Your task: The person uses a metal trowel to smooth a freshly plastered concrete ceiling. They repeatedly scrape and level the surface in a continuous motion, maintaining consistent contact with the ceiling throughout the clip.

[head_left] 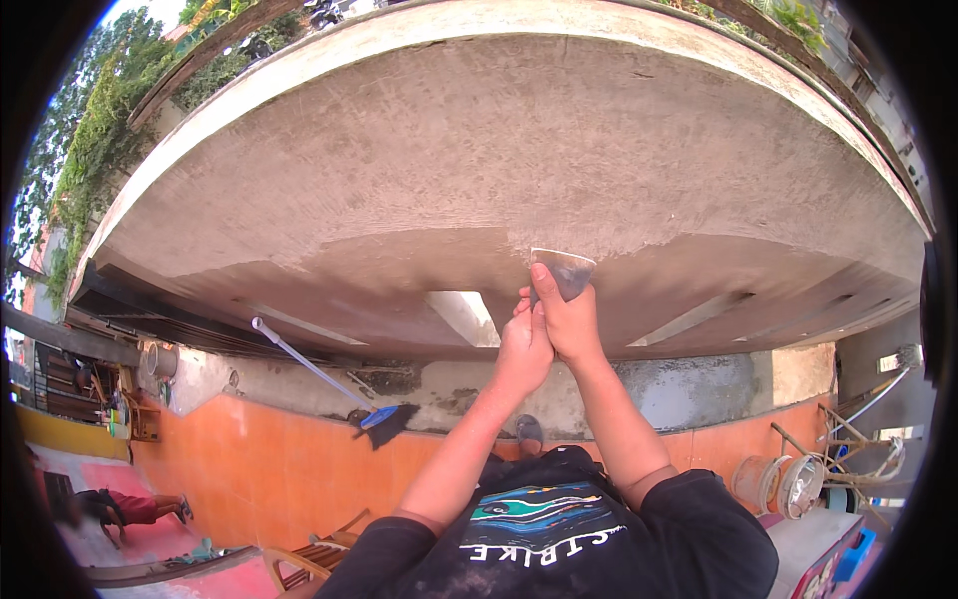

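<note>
You held both hands, the left hand (523, 349) clasped against the right hand (567, 321), gripping a metal scraper (565, 269) pressed flat to the plastered wall (499, 150), evidently for firmer pressure at the damp patch's edge

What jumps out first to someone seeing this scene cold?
First, the big plastered wall filling the upper picture, its lower band darker and wet-looking. At the middle, the right hand presses a metal scraper flat to that wall, with the left hand clasped against it. Lower left, a blue-headed broom leans by the wall's foot above the orange floor tiles.
</note>
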`<move>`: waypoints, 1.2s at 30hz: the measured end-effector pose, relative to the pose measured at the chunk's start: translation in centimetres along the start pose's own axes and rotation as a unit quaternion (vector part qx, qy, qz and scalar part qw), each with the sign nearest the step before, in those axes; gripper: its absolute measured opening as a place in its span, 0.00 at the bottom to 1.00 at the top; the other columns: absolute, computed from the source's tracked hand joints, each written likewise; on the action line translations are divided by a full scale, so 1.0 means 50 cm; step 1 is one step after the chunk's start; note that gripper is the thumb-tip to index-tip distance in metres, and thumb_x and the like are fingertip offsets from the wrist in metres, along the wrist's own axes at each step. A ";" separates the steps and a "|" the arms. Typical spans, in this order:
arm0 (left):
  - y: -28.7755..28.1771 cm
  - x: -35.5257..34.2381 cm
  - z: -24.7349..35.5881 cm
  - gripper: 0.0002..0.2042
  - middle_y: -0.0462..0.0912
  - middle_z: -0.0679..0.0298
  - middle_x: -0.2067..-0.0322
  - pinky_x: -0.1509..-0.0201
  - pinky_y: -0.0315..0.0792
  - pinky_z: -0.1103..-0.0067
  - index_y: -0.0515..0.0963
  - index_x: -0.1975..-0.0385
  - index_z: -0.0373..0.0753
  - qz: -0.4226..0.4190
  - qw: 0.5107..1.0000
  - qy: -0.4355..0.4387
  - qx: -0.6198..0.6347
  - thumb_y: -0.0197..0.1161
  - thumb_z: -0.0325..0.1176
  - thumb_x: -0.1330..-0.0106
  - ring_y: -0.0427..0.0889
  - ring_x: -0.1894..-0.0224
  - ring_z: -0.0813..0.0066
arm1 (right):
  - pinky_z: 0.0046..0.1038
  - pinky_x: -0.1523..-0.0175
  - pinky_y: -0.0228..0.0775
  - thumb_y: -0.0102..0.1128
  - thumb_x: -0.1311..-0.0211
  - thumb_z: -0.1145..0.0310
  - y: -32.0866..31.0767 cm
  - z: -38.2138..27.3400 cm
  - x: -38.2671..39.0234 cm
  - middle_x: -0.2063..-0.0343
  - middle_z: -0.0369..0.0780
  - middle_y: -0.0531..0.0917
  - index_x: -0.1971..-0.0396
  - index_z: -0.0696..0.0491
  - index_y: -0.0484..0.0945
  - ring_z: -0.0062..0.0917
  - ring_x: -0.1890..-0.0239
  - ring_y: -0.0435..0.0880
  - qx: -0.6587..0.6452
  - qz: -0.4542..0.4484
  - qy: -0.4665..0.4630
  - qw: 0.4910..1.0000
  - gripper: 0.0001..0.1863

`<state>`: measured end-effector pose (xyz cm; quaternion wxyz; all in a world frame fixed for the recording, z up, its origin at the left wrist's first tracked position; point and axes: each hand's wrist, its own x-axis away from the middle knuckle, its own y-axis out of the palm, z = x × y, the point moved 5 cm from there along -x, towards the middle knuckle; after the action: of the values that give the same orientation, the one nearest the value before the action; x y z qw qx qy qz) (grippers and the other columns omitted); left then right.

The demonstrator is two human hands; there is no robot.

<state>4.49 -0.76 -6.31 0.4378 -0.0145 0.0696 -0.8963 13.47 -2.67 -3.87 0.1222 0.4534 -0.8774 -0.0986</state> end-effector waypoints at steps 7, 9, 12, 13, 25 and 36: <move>-0.011 0.007 0.020 0.24 0.77 0.56 0.66 0.52 0.71 0.70 0.75 0.63 0.31 0.034 0.996 0.070 -0.054 0.36 0.44 0.20 0.75 0.58 0.64 | 0.25 0.67 0.77 0.65 0.35 0.52 0.005 0.014 0.007 0.74 0.41 0.84 0.61 0.60 0.80 0.20 0.73 0.83 0.003 0.024 0.074 0.997 0.22; -0.017 0.000 0.025 0.23 0.77 0.56 0.65 0.51 0.70 0.70 0.75 0.62 0.31 0.025 0.995 0.087 -0.048 0.36 0.44 0.20 0.75 0.57 0.63 | 0.26 0.67 0.77 0.65 0.35 0.52 0.013 0.001 0.000 0.74 0.40 0.84 0.61 0.60 0.80 0.20 0.73 0.83 -0.020 -0.009 0.002 1.000 0.22; -0.017 -0.009 0.014 0.22 0.79 0.44 0.53 0.39 0.67 0.66 0.75 0.51 0.30 -0.007 1.000 0.020 0.001 0.37 0.41 0.20 0.74 0.44 0.46 | 0.26 0.67 0.77 0.64 0.34 0.52 0.014 -0.004 -0.006 0.74 0.40 0.84 0.60 0.61 0.80 0.21 0.73 0.84 -0.024 -0.012 -0.025 0.999 0.23; -0.015 -0.004 0.014 0.22 0.79 0.44 0.53 0.40 0.67 0.66 0.75 0.51 0.30 -0.004 1.000 0.016 0.004 0.37 0.41 0.20 0.75 0.44 0.46 | 0.26 0.67 0.77 0.64 0.34 0.52 0.014 0.001 -0.001 0.74 0.41 0.84 0.60 0.61 0.80 0.21 0.73 0.84 -0.003 -0.001 -0.007 1.000 0.23; -0.022 -0.008 0.056 0.24 0.79 0.52 0.59 0.45 0.68 0.68 0.75 0.56 0.29 -0.007 0.998 0.050 -0.031 0.35 0.43 0.20 0.73 0.48 0.60 | 0.26 0.65 0.77 0.64 0.35 0.49 0.015 -0.022 0.003 0.72 0.41 0.84 0.61 0.60 0.79 0.21 0.72 0.84 -0.004 0.017 0.009 1.000 0.25; -0.011 0.015 -0.001 0.24 0.81 0.52 0.64 0.39 0.65 0.68 0.76 0.59 0.30 -0.021 0.999 0.032 -0.026 0.34 0.43 0.20 0.75 0.51 0.58 | 0.25 0.67 0.77 0.64 0.35 0.48 -0.006 0.050 0.017 0.74 0.41 0.84 0.63 0.60 0.80 0.21 0.74 0.84 -0.003 0.050 0.040 0.998 0.25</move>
<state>3.62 -1.00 -6.33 0.4158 0.0012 0.1062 -0.9032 12.45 -3.37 -6.24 0.1637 0.4118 -0.8932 -0.0764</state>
